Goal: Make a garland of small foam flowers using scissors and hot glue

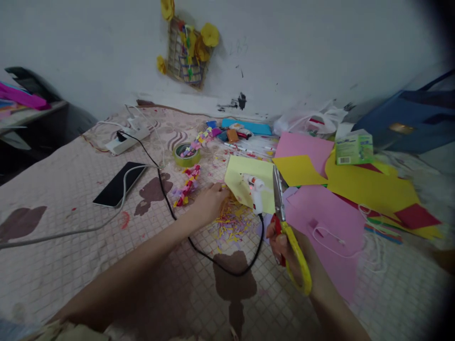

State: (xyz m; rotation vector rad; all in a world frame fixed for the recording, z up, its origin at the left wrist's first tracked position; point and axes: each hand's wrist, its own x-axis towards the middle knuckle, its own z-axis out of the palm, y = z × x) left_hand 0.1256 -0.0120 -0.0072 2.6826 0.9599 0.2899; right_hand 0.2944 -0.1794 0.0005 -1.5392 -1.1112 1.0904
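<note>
My right hand is wrapped round a pair of scissors with yellow and red handles; the blades point up and look closed. My left hand reaches to the lower left edge of a pale yellow paper sheet, its fingers bent together over a heap of tiny paper strips. Whatever those fingertips pinch is too small to make out. On the sheet rests a white glue gun, a red light showing on it and a black cable running from it. Left of my left hand lies a pink and red paper garland.
A roll of tape, a black phone and a power strip are on the left. Pink paper, yellow paper and white string spread across the right. The black cable loops under my left forearm.
</note>
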